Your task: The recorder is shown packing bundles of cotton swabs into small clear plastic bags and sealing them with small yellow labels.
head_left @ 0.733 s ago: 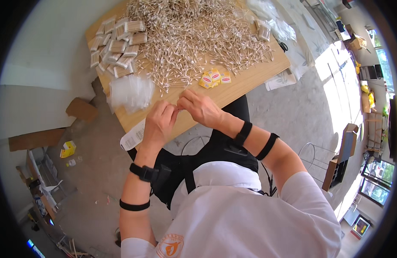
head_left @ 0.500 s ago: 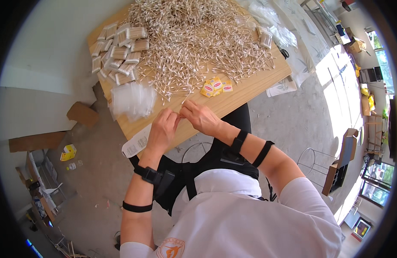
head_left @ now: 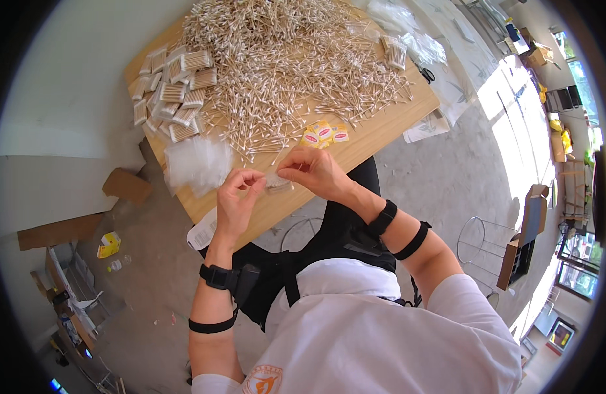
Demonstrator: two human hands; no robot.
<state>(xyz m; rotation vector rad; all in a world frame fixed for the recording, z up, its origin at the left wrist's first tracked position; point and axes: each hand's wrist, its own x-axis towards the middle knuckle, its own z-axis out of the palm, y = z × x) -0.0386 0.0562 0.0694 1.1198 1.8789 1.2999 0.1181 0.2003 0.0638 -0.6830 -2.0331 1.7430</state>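
Observation:
Over the near edge of the table, a small clear plastic bag [head_left: 279, 184] stretches between my two hands. My left hand [head_left: 239, 197] pinches its left side with thumb and fingers. From the other side, my right hand [head_left: 317, 172] is closed on the bag's upper right edge. Whether anything lies inside the bag is too small to tell. Beyond the hands spreads a big heap of loose cotton swabs [head_left: 277, 65]. Yellow-and-white cards [head_left: 324, 134] lie just past my right hand, and a stack of flat clear bags [head_left: 196, 164] lies beyond my left.
Filled packs of swabs [head_left: 175, 92] are piled at the table's left, with another pack [head_left: 395, 52] at far right. Scissors [head_left: 426, 75] lie by the right edge near clear plastic sheeting [head_left: 408, 29]. A white printed strip [head_left: 202, 231] pokes out beside my left wrist.
My hands have moved apart from each other, and the clear bag now shows between them. The view has shifted slightly.

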